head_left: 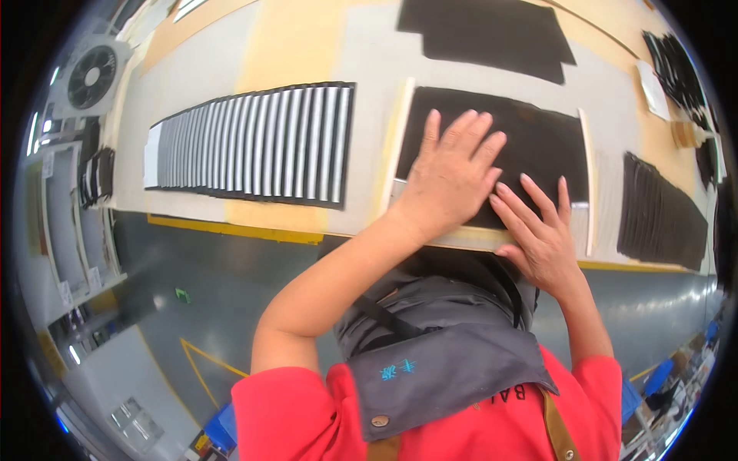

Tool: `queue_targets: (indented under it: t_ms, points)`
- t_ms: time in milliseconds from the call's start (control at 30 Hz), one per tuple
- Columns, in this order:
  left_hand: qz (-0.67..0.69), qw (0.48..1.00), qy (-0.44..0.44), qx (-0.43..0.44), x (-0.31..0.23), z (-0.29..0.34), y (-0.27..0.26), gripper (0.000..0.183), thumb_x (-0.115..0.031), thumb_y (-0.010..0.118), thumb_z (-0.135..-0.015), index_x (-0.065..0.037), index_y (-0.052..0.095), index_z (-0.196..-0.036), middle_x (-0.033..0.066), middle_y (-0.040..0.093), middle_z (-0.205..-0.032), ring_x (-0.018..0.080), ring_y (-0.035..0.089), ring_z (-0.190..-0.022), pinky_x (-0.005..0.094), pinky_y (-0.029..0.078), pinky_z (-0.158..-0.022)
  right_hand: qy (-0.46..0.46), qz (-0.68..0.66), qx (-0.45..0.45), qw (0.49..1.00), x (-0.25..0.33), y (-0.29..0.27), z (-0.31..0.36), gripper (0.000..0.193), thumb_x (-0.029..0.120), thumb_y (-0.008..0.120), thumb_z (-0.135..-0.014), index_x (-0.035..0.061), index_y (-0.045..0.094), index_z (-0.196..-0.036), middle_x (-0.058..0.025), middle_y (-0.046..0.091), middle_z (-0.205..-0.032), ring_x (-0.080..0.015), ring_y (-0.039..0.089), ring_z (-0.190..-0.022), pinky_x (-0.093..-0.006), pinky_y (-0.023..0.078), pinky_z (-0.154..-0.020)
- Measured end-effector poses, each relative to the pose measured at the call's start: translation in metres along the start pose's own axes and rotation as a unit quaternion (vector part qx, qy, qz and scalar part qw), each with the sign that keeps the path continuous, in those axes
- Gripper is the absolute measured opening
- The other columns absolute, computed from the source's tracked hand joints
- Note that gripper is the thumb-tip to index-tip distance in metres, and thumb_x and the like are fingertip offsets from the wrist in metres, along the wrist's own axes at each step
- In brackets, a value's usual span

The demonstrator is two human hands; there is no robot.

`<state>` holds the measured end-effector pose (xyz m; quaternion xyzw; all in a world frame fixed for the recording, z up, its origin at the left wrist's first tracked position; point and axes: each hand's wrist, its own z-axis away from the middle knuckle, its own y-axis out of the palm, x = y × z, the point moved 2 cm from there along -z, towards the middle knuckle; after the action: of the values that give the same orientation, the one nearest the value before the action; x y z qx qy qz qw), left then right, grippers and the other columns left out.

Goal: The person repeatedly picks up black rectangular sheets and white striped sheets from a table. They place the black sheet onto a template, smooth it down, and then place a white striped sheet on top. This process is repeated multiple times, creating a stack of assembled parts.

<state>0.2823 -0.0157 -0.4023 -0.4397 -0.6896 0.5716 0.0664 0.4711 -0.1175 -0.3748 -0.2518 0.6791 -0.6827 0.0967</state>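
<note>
My left hand (pixel 457 173) lies flat on a black sheet (pixel 530 127), its fingers stretched toward the far side. Close beside it, my right hand (pixel 542 230) rests with spread fingers on the sheet's near right part, the thumb by the table's front edge. Light strips flank the sheet: a left strip (pixel 398 142) and a right strip (pixel 588 184). Neither hand grips anything that I can see. What lies under the palms is hidden.
Left on the table (pixel 369 46) lies a row of overlapping black-and-silver striped pieces (pixel 261 142). Another black sheet (pixel 484 34) lies beyond my hands. At right are fanned dark pieces (pixel 661 211) and a small yellowish container (pixel 688 136). A fan (pixel 92 77) stands far left.
</note>
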Motion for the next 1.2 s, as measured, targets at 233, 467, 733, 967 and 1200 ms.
queue_targets:
  t_ms: [233, 467, 733, 967, 1200]
  points:
    - [0.060, 0.998, 0.004, 0.026, 0.004, 0.000, -0.016, 0.046, -0.017, 0.069, -0.100, -0.011, 0.059, -0.145, 0.0145, 0.054, -0.153, 0.0364, 0.049, -0.145, 0.0596, 0.030, -0.125, 0.041, -0.074, -0.051, 0.995, -0.011, -0.013, 0.012, 0.055, 0.039, 0.061, -0.104, 0.0149, 0.057, -0.153, -0.0027, 0.054, -0.159, -0.0268, 0.047, -0.149, -0.0617, 0.015, -0.130]
    - [0.135, 0.987, 0.080, 0.044, -0.017, 0.026, -0.027, 0.029, -0.004, 0.076, -0.092, -0.008, 0.072, -0.120, 0.0110, 0.066, -0.129, 0.0339, 0.061, -0.130, 0.0535, 0.047, -0.116, 0.040, -0.079, -0.106, 0.990, -0.013, 0.000, 0.043, 0.045, 0.013, 0.074, -0.091, 0.0153, 0.070, -0.135, 0.0015, 0.066, -0.142, -0.0223, 0.057, -0.136, -0.0556, 0.027, -0.128]
    - [0.110, 0.985, 0.099, 0.088, -0.020, 0.034, -0.028, 0.027, 0.000, 0.073, -0.092, -0.010, 0.075, -0.117, 0.0080, 0.067, -0.128, 0.0323, 0.062, -0.130, 0.0536, 0.048, -0.116, 0.028, -0.068, -0.127, 0.989, -0.012, 0.005, 0.043, 0.042, 0.013, 0.076, -0.090, 0.0161, 0.072, -0.131, 0.0027, 0.067, -0.141, -0.0219, 0.058, -0.135, -0.0560, 0.028, -0.128]
    - [0.124, 0.980, 0.115, 0.108, -0.021, 0.035, -0.028, 0.034, 0.003, 0.070, -0.091, -0.007, 0.074, -0.124, 0.0109, 0.068, -0.133, 0.0341, 0.062, -0.132, 0.0510, 0.048, -0.116, 0.024, -0.070, -0.142, 0.987, -0.013, 0.008, 0.044, 0.040, 0.014, 0.077, -0.090, 0.0166, 0.073, -0.129, 0.0030, 0.068, -0.139, -0.0218, 0.059, -0.134, -0.0564, 0.027, -0.128]
    - [0.094, 0.979, 0.137, 0.120, -0.025, 0.036, -0.030, 0.037, 0.007, 0.068, -0.089, -0.002, 0.073, -0.125, 0.0131, 0.068, -0.134, 0.0351, 0.062, -0.132, 0.0497, 0.050, -0.115, 0.016, -0.069, -0.156, 0.985, -0.015, 0.010, 0.044, 0.040, 0.016, 0.077, -0.090, 0.0156, 0.073, -0.130, 0.0029, 0.068, -0.138, -0.0213, 0.059, -0.132, -0.0564, 0.027, -0.128]
